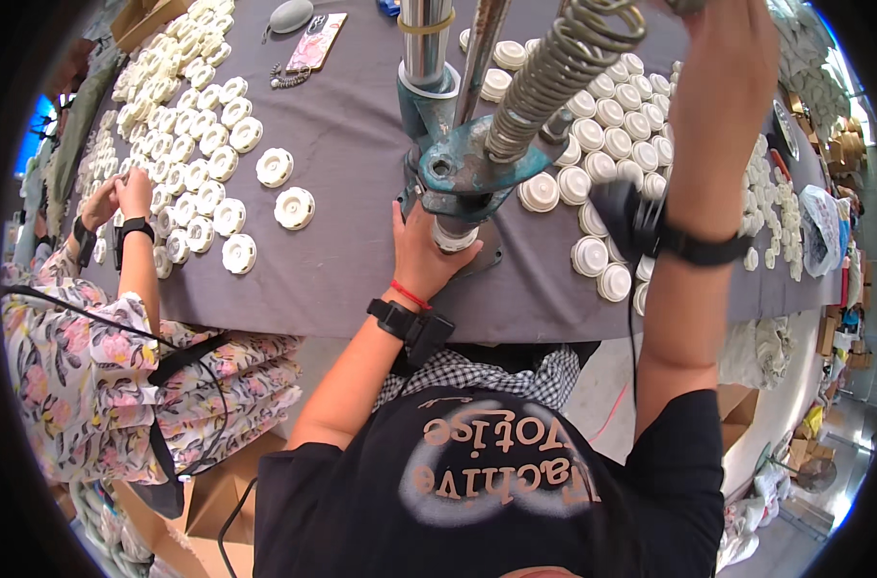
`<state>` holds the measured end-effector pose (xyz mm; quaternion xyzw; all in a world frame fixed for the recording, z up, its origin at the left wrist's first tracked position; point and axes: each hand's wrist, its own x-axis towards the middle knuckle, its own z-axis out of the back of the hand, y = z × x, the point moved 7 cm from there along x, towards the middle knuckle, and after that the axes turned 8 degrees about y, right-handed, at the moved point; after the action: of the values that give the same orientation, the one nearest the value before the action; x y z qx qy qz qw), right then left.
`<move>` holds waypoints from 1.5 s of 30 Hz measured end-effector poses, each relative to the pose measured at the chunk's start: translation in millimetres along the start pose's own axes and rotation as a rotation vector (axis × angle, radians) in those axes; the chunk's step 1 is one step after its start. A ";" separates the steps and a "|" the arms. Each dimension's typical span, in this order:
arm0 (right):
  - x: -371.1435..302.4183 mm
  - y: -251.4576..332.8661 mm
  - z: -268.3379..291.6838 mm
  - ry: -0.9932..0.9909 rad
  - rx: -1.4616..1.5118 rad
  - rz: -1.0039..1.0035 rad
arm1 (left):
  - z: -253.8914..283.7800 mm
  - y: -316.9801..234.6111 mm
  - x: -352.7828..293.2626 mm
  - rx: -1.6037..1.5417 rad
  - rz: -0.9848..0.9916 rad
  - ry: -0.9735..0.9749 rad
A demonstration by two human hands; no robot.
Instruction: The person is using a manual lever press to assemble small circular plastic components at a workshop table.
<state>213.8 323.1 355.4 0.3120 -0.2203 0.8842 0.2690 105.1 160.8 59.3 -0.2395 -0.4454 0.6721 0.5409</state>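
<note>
A pale round piece (456, 239) stood beneath the bracket of the press (477, 164), near the middle of the surface (332, 116), with no long axis that showed. The left hand (424, 252) was much the nearer, lying beside it on the near left, thumb at the right and fingers reaching far; its grip curved part-way round the piece, though how firmly it held could not be told. The right hand (742, 39) was raised well apart, far right, beside a metal end (684, 5); whether its grip had closed could not be told. The spring (559, 82) leaned far and right. White caps (590, 256) lay to the right, white wheels (294, 208) to the left, before a co-worker's hands (130, 193).
</note>
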 end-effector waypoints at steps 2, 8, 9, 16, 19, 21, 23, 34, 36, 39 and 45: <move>61.9 18.7 -5.4 0.218 0.714 -0.071 | -2.2 -4.6 4.1 0.019 -0.014 -0.047; 11.6 32.1 54.0 0.457 1.029 -0.402 | -8.3 20.2 9.5 -0.055 -0.001 0.238; -18.3 18.6 80.2 0.488 0.910 -0.491 | -10.6 5.8 16.5 -0.077 -0.031 0.274; -257.6 80.6 -42.7 0.766 0.696 -0.437 | -11.3 12.0 7.9 -0.069 0.022 0.261; -259.9 93.4 -84.5 0.549 0.537 -0.424 | -2.7 14.5 8.2 0.000 -0.044 0.147; -256.5 99.3 -95.1 0.462 0.732 -0.375 | 6.7 6.2 3.6 -0.027 -0.077 0.102; -252.9 94.4 -62.8 0.417 0.869 -0.387 | 3.9 6.1 1.4 -0.017 0.021 0.176; -28.2 43.0 13.4 -0.135 1.482 -0.285 | 53.2 -14.3 -36.0 -1.093 0.196 -0.213; -6.6 52.7 -29.0 0.094 1.515 -0.373 | 71.8 -29.1 -51.2 -1.294 0.195 -0.224; -38.1 61.4 -67.1 0.195 1.575 -0.404 | 82.6 -53.2 -61.3 -1.633 0.132 -0.112; -201.0 88.5 -73.9 0.127 1.267 -0.712 | 105.6 -30.0 -64.1 -1.829 0.164 -0.302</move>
<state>260.2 229.3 148.7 0.4087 0.4648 0.7171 0.3203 54.9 65.2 126.4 -0.5133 -0.8493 0.1199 0.0288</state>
